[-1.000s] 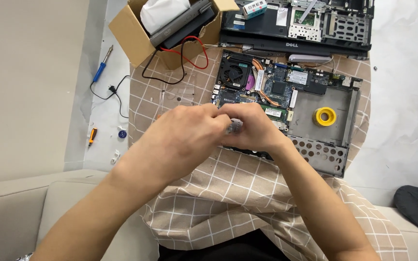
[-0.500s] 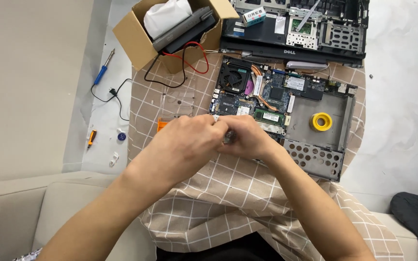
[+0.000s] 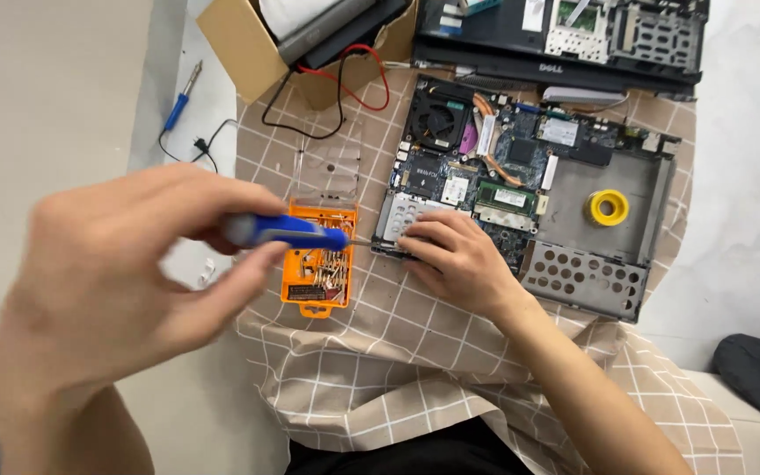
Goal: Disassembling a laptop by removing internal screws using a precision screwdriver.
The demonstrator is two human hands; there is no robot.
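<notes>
a beige checked cloth (image 3: 450, 369) covers the work surface in the middle of the frame, with a pale floor showing at the left and right edges and a dark garment at the lower right corner. on the cloth, right of centre, lies an opened laptop base (image 3: 529, 193) with its circuit board, fan and a bare grey tray exposed; a yellow roll of tape (image 3: 607, 208) sits in that tray. a second dark laptop part (image 3: 565, 35) lies along the top edge, a cardboard box (image 3: 257, 48) with red and black wires stands at the upper left, and a blue-handled tool (image 3: 178, 101) lies on the floor beside it.

the left hand (image 3: 125, 290), large and blurred at the left of the frame, is curled around a blue screwdriver (image 3: 288, 232), its tip pointing right toward the laptop base. below the screwdriver an orange bit case (image 3: 317, 259) lies open on the cloth. the right hand (image 3: 455, 259) rests flat, fingers loosely spread, on the front left corner of the laptop base, gripping nothing.

half a second ago both hands were pressed together over the laptop's near edge; now the left hand has lifted away toward the camera with the screwdriver, uncovering the orange bit case.
</notes>
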